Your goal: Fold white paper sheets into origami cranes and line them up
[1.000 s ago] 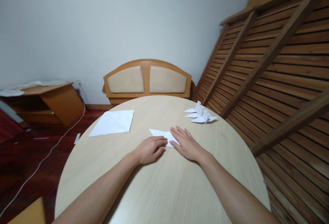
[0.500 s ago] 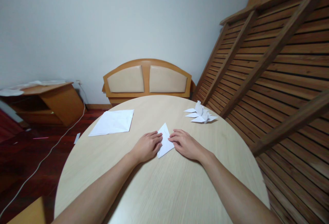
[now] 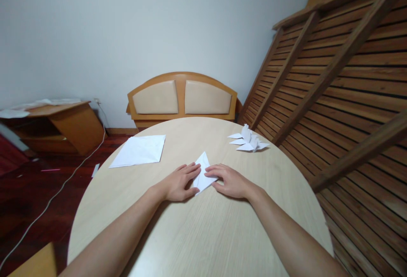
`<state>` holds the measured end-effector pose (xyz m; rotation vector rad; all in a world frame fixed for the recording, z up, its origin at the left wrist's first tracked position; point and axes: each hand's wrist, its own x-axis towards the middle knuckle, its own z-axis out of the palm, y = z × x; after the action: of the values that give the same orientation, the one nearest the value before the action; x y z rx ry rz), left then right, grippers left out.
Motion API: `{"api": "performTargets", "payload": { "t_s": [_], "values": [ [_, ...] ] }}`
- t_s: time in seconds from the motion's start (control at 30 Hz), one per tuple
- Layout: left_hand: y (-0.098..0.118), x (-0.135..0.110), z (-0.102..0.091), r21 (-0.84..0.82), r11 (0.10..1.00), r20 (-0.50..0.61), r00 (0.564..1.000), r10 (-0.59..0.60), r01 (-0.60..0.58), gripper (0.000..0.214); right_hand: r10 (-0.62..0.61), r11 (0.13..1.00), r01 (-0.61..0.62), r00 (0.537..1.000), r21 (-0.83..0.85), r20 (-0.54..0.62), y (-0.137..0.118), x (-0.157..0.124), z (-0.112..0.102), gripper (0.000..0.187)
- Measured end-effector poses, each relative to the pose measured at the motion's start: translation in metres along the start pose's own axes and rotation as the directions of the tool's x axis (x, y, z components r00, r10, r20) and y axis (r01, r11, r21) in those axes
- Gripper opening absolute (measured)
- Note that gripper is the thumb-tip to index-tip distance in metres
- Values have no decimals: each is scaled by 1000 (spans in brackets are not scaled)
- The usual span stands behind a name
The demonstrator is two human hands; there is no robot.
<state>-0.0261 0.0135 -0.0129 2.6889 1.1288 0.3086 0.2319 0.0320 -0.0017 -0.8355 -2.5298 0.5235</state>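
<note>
A small piece of folded white paper (image 3: 201, 179), roughly kite-shaped with a point at the far end, lies flat on the round table between both hands. My left hand (image 3: 181, 182) rests along its left side, fingers stretched out and thumb spread apart, the tips touching the edge. From the right, my right hand (image 3: 230, 180) lays its fingers over the paper, with the thumb at the lower right edge and the right corner between them. Part of that corner is hidden under the fingers.
Several folded white paper figures (image 3: 251, 141) stand at the table's (image 3: 197, 234) back right. A stack of white paper sheets (image 3: 140, 150) lies at the back left. A slatted wooden frame (image 3: 349, 77) leans close along the right side. A white cable (image 3: 60, 196) crosses the floor at left.
My right fingers have slid left and slightly down over the paper, and the thumb has shifted to its lower edge. My left thumb has spread downward, away from the fingers.
</note>
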Motion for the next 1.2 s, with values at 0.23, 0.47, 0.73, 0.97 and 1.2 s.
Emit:
{"api": "performTargets", "payload": {
  "t_s": [0.23, 0.47, 0.73, 0.97, 1.2],
  "values": [
    [0, -1, -2, 0, 1000, 28, 999, 19, -19, 75, -14, 999, 16, 999, 43, -44, -7, 1, -5, 28],
    [-3, -2, 2, 1, 999, 10, 999, 36, -37, 71, -49, 998, 51, 998, 39, -50, -3, 2, -2, 45],
    [7, 3, -1, 19, 991, -83, 988, 133, -132, 58, -19, 1000, 19, 998, -4, -55, 1, 2, -1, 30],
    [14, 3, -7, -7, 989, -84, 986, 147, -148, 58, 43, 999, -44, 997, -28, -65, 7, 0, -3, 23],
    [13, 3, -6, -23, 987, -70, 985, 156, -158, 59, 66, 998, -67, 990, -9, -126, 9, 1, 1, 10]
  ]
}}
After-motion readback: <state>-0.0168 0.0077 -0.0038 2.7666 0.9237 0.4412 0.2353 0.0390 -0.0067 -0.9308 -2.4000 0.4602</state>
